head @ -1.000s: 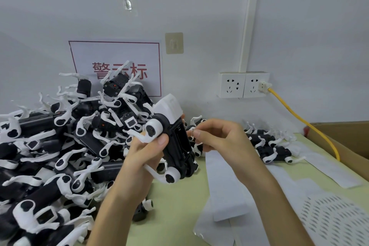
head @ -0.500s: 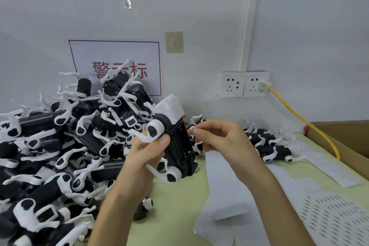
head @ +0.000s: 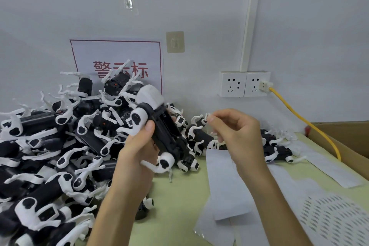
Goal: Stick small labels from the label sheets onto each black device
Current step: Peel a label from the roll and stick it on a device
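Right of the pile, the left hand grips a tilted device. Farther right of the pile, the right hand pinches a label, apart from the device; sheets lie nearer.

Single view, worn on the head. Looks forward and somewhat down, across a green table to a pale wall filling the upper half of the frame. Wide-angle, lines bowed toward the edges. Close on the left hand and right hand at mid-frame, forearms entering from the bottom edge.
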Action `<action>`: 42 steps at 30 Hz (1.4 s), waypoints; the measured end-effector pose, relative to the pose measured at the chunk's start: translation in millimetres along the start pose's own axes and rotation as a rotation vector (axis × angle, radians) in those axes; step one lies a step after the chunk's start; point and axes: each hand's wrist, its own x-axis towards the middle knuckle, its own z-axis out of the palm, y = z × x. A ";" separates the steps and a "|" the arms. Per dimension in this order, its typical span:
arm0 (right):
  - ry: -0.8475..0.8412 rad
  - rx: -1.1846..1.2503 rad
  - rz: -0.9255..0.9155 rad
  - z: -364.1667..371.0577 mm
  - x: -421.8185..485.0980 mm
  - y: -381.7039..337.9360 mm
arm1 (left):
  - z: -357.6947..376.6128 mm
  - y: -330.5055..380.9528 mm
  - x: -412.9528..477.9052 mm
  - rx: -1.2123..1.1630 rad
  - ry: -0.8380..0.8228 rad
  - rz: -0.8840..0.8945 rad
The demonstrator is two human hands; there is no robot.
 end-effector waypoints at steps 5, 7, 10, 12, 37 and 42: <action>-0.017 0.230 0.095 -2.2 -1.3 -8.5 | 10.7 -8.2 5.0 -0.123 0.127 0.005; -0.119 0.419 0.175 0.5 -4.4 -13.7 | 15.6 -12.2 6.2 -0.171 0.175 -0.010; -0.349 0.822 0.296 8.7 -12.4 -21.0 | 24.6 -13.7 5.7 -0.218 0.239 -0.022; -0.441 0.979 0.344 16.7 -19.4 -23.9 | 28.9 -13.1 4.0 -0.269 0.268 -0.013; -0.465 0.902 0.551 67.5 -51.5 -9.4 | 28.2 -5.2 0.0 -0.359 0.230 -0.026; -0.467 0.905 0.549 66.8 -52.2 -9.3 | 28.3 -6.2 -0.2 -0.362 0.220 0.005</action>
